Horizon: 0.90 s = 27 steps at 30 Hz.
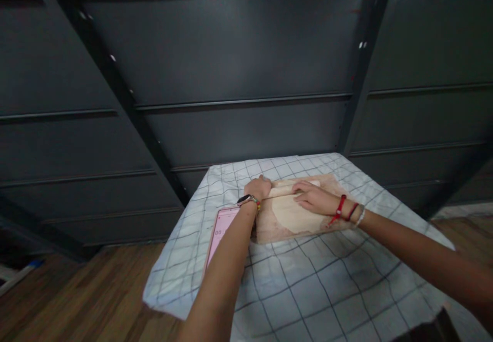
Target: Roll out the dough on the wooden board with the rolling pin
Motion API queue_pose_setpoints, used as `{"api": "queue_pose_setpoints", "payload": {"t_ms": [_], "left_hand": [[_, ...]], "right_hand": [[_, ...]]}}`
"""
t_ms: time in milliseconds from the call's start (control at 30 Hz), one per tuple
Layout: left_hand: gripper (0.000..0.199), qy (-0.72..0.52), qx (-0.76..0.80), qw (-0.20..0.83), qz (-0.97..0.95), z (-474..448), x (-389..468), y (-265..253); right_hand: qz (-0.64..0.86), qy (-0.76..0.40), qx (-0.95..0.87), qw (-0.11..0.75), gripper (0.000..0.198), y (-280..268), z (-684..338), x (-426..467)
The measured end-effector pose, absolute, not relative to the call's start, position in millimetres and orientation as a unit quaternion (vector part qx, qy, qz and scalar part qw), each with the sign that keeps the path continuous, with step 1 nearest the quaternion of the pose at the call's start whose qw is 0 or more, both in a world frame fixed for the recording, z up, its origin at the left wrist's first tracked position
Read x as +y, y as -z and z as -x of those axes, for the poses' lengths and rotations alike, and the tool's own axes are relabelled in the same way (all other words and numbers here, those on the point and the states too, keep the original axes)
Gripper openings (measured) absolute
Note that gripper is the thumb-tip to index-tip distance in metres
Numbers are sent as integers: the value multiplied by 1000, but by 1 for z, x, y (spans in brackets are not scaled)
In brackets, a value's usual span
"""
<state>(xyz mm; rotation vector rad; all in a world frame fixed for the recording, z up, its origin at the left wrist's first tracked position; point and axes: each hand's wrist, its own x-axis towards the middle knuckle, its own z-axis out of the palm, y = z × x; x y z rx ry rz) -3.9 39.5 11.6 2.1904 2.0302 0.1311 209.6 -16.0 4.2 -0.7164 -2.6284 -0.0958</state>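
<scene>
A light rolling pin (280,190) lies across the far part of a flattened sheet of dough (295,217). The dough rests on a pale brown board (265,233). My left hand (257,188) is closed round the pin's left end, its fingers mostly turned away from view. Toward the pin's right side, my right hand (315,198) has its fingers curled over the roller, with the palm low above the dough. The far right end of the pin shows just beyond my right fingers.
A phone (221,226) with a pink screen showing digits lies left of the board, partly behind my left forearm. A white checked cloth (292,280) covers the table. Dark panels (239,49) stand close behind it, and wooden floor (115,285) shows at the left.
</scene>
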Motion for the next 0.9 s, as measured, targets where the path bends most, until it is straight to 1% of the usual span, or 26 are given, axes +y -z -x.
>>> {"api": "queue_pose_setpoints", "payload": {"t_ms": [100, 167, 300, 367, 467, 567, 633, 767, 900], "left_hand": [[47, -54, 690, 94, -716, 3, 38, -11], [47, -54, 688, 92, -718, 2, 36, -11], [46, -52, 673, 77, -734, 2, 33, -11], [45, -52, 668, 66, -739, 1, 29, -12], [42, -46, 654, 39, -754, 0, 14, -13], [40, -64, 621, -15, -781, 1, -10, -9], [41, -86, 600, -35, -794, 2, -24, -6], [42, -86, 590, -22, -803, 2, -21, -9], [44, -30, 638, 40, -768, -1, 1, -17]], "right_hand": [[264, 30, -947, 180, 23, -10, -213, -21], [267, 23, -945, 187, 27, -13, -216, -19], [310, -11, -914, 261, 34, -19, -223, -4], [337, -18, -899, 281, 33, -20, -225, 7], [376, -4, -894, 242, 37, -18, -221, 21], [451, -2, -879, 154, 44, -10, -214, 22], [485, -10, -867, 111, 46, -4, -211, 16], [463, -37, -880, 100, 49, 0, -210, 8], [554, -51, -826, 94, 51, -3, -208, 13]]}}
